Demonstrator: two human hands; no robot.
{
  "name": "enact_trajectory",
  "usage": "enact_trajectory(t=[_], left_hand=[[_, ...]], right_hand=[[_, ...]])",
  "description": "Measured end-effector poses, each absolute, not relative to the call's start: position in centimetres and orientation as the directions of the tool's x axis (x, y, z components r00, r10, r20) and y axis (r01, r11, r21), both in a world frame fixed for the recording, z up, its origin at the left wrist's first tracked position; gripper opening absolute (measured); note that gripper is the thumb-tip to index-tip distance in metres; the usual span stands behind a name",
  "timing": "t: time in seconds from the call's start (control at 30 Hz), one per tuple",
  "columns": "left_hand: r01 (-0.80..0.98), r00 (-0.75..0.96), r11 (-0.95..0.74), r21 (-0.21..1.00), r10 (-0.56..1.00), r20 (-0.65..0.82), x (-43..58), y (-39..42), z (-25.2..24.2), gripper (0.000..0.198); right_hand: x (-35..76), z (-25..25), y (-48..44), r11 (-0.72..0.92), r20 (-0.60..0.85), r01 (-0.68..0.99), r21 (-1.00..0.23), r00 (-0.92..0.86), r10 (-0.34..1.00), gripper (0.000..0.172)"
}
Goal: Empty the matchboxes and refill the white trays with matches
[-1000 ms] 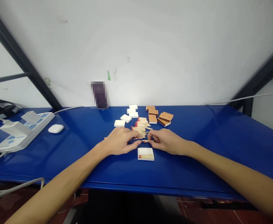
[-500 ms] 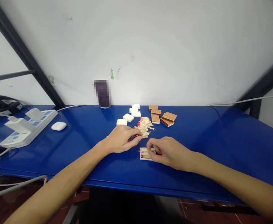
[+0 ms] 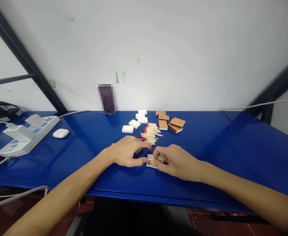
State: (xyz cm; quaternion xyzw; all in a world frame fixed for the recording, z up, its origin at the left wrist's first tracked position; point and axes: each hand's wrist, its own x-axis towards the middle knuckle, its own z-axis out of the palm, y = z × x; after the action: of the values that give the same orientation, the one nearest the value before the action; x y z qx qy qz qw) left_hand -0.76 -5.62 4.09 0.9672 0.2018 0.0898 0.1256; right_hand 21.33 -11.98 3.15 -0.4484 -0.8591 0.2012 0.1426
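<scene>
A small white matchbox tray (image 3: 151, 166) lies on the blue desk with several red-tipped matches (image 3: 151, 162) inside. Over its right side, my right hand (image 3: 175, 163) is closed in a pinch at the matches; the fingers hide that end of the tray. My left hand (image 3: 129, 151) has thumb and index finger apart, the thumb tip at the tray's left edge and nothing visible between them. Just beyond my hands is a loose pile of matches (image 3: 150, 132), heads mostly to the left.
Several white matchbox trays (image 3: 127, 129) lie behind my left hand. Orange-brown matchboxes (image 3: 163, 125) sit to the right of the pile. At left are a white earbud case (image 3: 61, 133) and a power strip (image 3: 39, 136) with plugs. A blurred dark rectangle (image 3: 107, 99) leans against the wall.
My left hand has come toward the tray, away from the pile, and its fingers have spread. Matches that stuck out over the tray's left edge now lie lower inside. My right hand stays there.
</scene>
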Motion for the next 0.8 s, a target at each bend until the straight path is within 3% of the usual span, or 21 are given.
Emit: enact_trajectory(t=[0.37, 0.67, 0.8], left_hand=[[0.364, 0.908, -0.885, 0.290, 0.407, 0.103, -0.7, -6.0, 4.2, 0.024], [0.362, 0.913, -0.916, 0.175, 0.386, 0.134, -0.1, -6.0, 3.7, 0.051], [0.335, 0.923, -0.936, 0.111, 0.350, 0.162, 0.1, -6.2, 3.3, 0.055]], right_hand=[[21.9, 3.1, -11.7, 0.560, 0.093, 0.718, -0.414, -0.579, 0.810, 0.004], [22.0, 3.0, -11.7, 0.602, 0.116, 0.700, -0.384, -0.611, 0.783, 0.004], [22.2, 3.1, -11.8, 0.631, 0.128, 0.681, -0.372, -0.635, 0.762, 0.008]])
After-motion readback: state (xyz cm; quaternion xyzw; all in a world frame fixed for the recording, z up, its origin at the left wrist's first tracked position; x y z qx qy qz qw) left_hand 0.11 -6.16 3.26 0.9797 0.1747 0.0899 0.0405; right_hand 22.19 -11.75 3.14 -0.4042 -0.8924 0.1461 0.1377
